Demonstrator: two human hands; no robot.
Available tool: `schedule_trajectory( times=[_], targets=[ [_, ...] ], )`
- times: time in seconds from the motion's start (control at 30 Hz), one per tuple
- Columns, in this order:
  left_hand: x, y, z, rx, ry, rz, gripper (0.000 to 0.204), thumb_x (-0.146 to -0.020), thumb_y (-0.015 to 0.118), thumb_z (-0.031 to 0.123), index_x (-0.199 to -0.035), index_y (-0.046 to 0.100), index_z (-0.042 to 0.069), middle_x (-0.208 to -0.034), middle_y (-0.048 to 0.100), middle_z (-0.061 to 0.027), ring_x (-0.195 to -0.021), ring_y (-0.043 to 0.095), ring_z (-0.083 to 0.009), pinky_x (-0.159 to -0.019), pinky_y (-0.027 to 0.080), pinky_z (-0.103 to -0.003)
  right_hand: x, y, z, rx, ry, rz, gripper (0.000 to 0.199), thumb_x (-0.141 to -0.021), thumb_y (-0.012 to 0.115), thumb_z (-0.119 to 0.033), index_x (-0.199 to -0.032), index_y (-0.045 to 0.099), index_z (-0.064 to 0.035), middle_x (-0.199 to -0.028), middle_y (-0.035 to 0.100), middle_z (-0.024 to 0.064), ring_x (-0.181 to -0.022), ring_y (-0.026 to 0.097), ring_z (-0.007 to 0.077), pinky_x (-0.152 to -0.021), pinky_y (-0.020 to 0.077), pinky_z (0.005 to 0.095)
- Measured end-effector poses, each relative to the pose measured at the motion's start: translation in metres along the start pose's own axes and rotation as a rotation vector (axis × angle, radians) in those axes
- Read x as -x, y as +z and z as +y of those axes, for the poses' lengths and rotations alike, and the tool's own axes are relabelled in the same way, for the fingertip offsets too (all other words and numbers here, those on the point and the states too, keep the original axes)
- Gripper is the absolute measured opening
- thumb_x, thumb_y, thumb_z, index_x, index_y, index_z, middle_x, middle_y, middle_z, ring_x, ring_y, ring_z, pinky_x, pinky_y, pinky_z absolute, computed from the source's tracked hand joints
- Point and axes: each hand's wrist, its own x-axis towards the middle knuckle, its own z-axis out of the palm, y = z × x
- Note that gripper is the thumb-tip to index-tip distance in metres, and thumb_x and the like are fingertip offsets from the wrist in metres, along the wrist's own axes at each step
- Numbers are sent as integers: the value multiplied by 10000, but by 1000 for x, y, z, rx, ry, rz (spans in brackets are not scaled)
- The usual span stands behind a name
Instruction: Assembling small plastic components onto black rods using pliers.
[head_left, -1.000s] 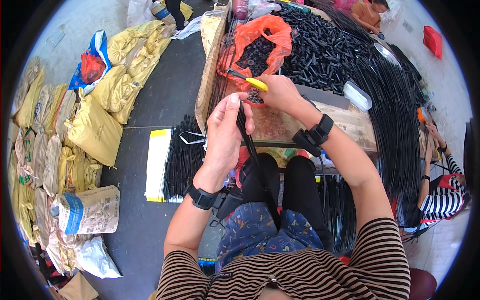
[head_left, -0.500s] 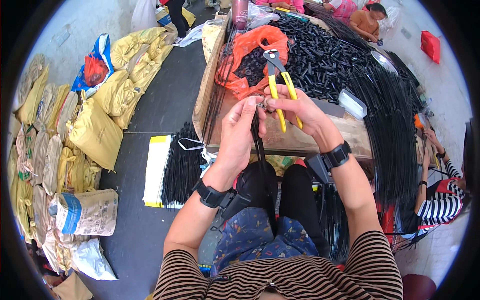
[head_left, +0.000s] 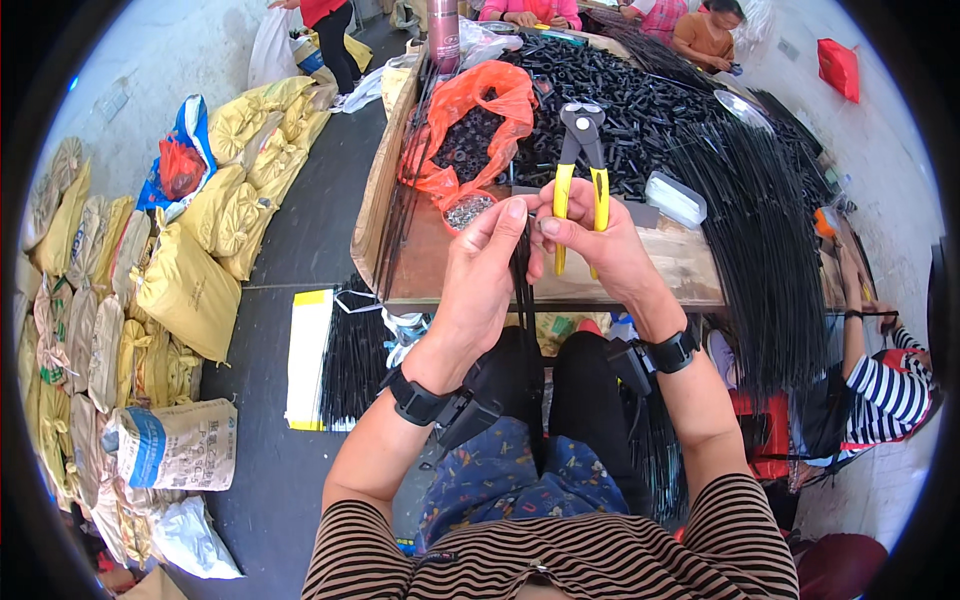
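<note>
My left hand [head_left: 482, 268] pinches the upper ends of a few long, thin black strips [head_left: 526, 310], which hang down between my knees. Yellow-handled pliers [head_left: 584, 128] rest in my right hand [head_left: 606, 246], jaws pointing away from me. The thumb and fingers of that hand also meet near the tops of the strips, beside my left fingertips; whether they pinch a small piece there is too small to tell. Just beyond my left hand, a small red bowl [head_left: 467, 210] contains small silvery metal pieces.
On the wooden table [head_left: 420, 270] lie an orange-red plastic bag [head_left: 512, 108] of black parts, a heap of short black tubes [head_left: 625, 80], a clear plastic box [head_left: 676, 200] and long black strips [head_left: 755, 260]. Yellow sacks [head_left: 190, 290] line the left wall. Other people sit around the table.
My hands have drawn back from over the small bowl, which now shows. The pliers have turned more upright. My view has shifted, so the table appears farther left.
</note>
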Motion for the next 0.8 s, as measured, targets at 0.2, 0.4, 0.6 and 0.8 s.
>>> schedule_trajectory(
  times=[0.2,0.4,0.6,0.8],
  targets=[
    [2,7,2,9,-21,-19,353,-1008,501,301,-1195,611,23,-863,588,-20,-666,520,-79,-606,416,-223,5,0,-6,-5,-20,25,242,-875,667,-46,-1106,595,-44,-1074,666,61,-846,596,98,-754,490,275],
    [3,9,3,9,-24,-24,362,-1003,510,311,-1196,617,25,-865,596,-25,-672,522,-87,-604,418,-224,7,2,-10,10,-3,29,248,-879,664,-54,-1116,591,-44,-1085,663,69,-844,596,101,-750,493,275],
    [3,8,3,3,-25,-30,364,-999,520,308,-1198,615,18,-863,599,-27,-672,522,-92,-603,420,-227,8,1,-9,-40,17,30,248,-883,660,-61,-1119,586,-39,-1080,657,72,-837,596,106,-749,495,276],
    [1,8,2,-15,-17,-48,364,-1001,516,300,-1205,613,14,-861,601,-25,-671,520,-88,-606,420,-224,7,0,-7,-77,2,32,247,-881,661,-64,-1114,582,-33,-1053,655,71,-826,596,110,-745,495,277]
  ],
)
